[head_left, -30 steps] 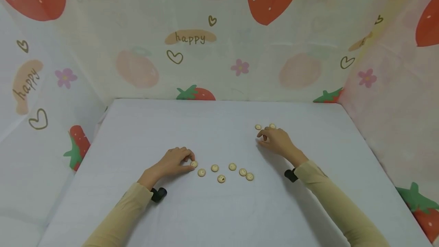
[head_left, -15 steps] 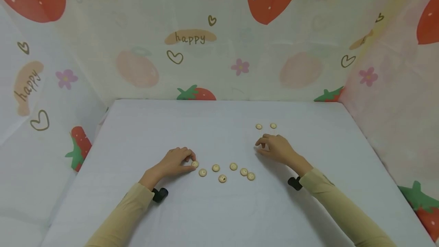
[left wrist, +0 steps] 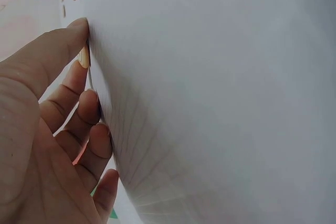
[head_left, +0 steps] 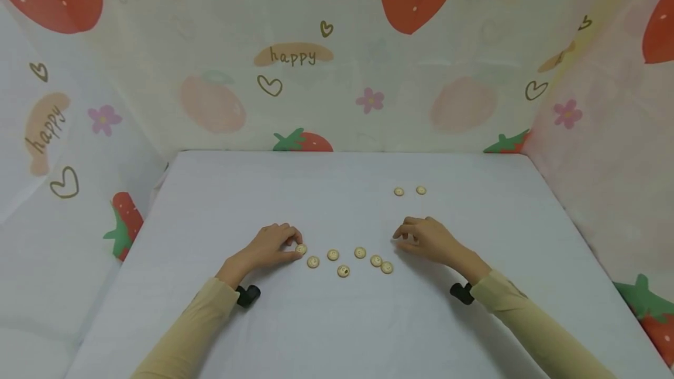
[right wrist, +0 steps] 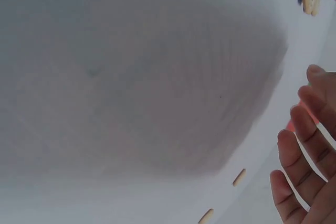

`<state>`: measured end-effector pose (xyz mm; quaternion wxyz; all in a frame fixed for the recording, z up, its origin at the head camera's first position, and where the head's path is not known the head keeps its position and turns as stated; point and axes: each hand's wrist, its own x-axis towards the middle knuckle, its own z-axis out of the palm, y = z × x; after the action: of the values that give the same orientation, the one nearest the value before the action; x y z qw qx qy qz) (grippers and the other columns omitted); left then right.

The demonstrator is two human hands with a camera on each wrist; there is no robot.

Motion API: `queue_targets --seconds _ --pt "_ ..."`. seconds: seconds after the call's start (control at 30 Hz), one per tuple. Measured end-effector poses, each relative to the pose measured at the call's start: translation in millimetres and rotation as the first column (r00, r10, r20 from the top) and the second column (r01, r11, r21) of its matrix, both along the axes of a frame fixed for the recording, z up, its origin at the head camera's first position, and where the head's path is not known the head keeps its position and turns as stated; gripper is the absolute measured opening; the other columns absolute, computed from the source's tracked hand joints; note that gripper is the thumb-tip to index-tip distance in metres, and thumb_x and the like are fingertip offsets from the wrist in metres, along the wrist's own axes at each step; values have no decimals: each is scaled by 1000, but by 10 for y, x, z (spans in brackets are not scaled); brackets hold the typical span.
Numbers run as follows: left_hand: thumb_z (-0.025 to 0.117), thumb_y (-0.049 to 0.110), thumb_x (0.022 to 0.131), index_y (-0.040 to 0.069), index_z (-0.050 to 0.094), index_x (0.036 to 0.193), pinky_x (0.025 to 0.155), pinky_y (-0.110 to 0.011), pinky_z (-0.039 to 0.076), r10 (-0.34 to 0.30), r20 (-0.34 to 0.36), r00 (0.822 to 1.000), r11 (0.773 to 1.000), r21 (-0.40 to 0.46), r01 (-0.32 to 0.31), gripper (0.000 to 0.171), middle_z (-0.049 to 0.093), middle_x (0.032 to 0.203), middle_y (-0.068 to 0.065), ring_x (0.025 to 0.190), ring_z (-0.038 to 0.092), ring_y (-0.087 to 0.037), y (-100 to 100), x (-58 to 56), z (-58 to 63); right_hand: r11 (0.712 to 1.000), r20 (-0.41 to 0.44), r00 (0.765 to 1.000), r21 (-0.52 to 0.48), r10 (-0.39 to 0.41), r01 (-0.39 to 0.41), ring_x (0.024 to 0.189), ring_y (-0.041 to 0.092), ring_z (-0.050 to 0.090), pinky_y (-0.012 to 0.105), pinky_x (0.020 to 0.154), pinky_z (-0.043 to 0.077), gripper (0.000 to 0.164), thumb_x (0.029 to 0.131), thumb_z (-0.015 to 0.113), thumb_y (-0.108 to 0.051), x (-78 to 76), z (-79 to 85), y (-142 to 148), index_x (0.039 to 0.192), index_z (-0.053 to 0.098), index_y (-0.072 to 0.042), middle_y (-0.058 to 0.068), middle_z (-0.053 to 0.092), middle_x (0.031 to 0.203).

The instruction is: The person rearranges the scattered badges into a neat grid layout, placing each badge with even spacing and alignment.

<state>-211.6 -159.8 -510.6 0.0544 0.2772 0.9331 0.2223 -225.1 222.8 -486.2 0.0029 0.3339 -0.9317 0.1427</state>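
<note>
My left hand (head_left: 267,247) pinches a round, pale wooden button (head_left: 301,249) between thumb and forefinger, down at the tabletop. In the left wrist view the button (left wrist: 84,56) shows its edge between the two fingertips. Several similar buttons lie flat to its right, among them one with a dark spot (head_left: 343,271) and a touching or overlapping pair whose right one is the nearest button (head_left: 387,268) to my right hand (head_left: 429,240). That hand hovers low over the cloth, fingers loosely bent and holding nothing; the right wrist view shows the fingers (right wrist: 304,124) spread apart.
Two more buttons, a left one (head_left: 399,191) and a right one (head_left: 421,190), lie farther back on the white-covered table (head_left: 326,332). Strawberry-printed cloth (head_left: 326,110) hangs behind and along both sides. A dark camera sits at each wrist.
My right hand has drawn back toward me from the two far buttons, which are now uncovered. The left hand keeps its pinch on the button and has hardly moved.
</note>
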Motion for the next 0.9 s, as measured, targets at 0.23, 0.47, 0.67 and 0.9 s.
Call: queue_targets --seconds 0.23,0.47,0.67,0.9 --pt "68 31 83 15 60 98 75 -36 34 6 4 1000 1000 6 -6 23 48 81 3 76 40 -12 15 -10 1 995 9 996 -45 85 -84 70 4 53 28 70 39 14 82 70 -23 122 -27 -16 95 70 -20 -11 61 87" --pt "68 31 83 15 61 97 74 -35 34 3 -4 1000 1000 -2 -3 23 49 81 3 76 40 -11 18 -4 18 988 38 988 -40 152 -151 76 7 54 30 75 40 16 82 69 -30 198 -46 -68 95 70 -21 -10 60 86" --pt "68 31 83 15 60 98 74 -34 33 -10 -7 1000 1000 3 10 23 48 81 3 76 40 -12 11 -34 -22 987 69 985 -17 158 -157 81 3 53 30 77 40 20 81 70 -34 256 -62 -69 97 69 -22 -13 60 91" --pt "68 33 83 17 60 98 74 -32 33 -3 -8 1000 1000 -6 3 23 48 80 4 76 39 -11 -2 -42 -61 983 36 982 16 184 -185 85 2 55 33 79 41 22 80 71 -35 269 -105 -92 98 69 -22 -12 61 94"
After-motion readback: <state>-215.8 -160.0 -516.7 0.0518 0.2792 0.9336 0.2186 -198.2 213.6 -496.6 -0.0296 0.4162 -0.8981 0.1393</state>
